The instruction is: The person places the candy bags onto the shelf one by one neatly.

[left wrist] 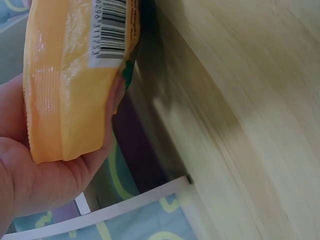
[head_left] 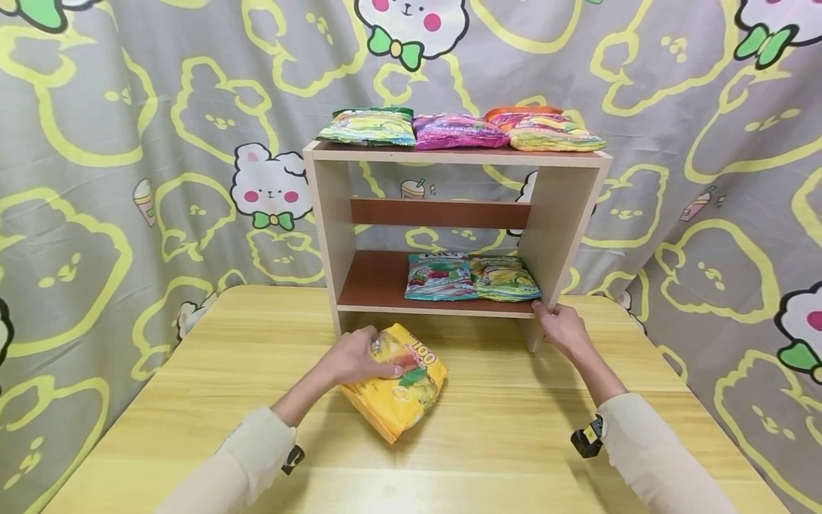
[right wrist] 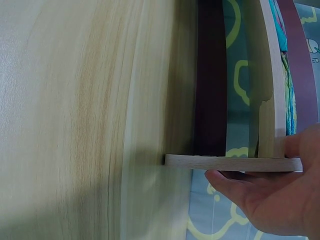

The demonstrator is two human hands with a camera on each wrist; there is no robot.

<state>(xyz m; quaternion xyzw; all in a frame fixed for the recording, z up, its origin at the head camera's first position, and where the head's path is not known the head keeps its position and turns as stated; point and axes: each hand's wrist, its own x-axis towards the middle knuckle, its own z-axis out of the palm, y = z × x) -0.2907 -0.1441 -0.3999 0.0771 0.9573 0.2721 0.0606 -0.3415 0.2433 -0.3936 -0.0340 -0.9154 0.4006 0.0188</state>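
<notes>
My left hand (head_left: 356, 358) grips a yellow candy bag (head_left: 411, 382) by its upper left, the thumb lying across its printed front. The bag tilts over the table before the shelf. In the left wrist view the fingers wrap under the end of the bag, whose barcode shows. My right hand (head_left: 561, 328) holds the right side panel of the small wooden shelf (head_left: 443, 308) at the lower board's corner. In the right wrist view, the thumb and fingers lie on either side of the panel edge (right wrist: 230, 163).
On the lower board lie a teal candy bag (head_left: 439, 277) and a green-yellow one (head_left: 504, 278), at the right. Along the top sit a green bag (head_left: 369, 127), a purple bag (head_left: 457, 132) and orange-pink bags (head_left: 546, 130). A patterned curtain (head_left: 193, 143) hangs behind the wooden table (head_left: 514, 442).
</notes>
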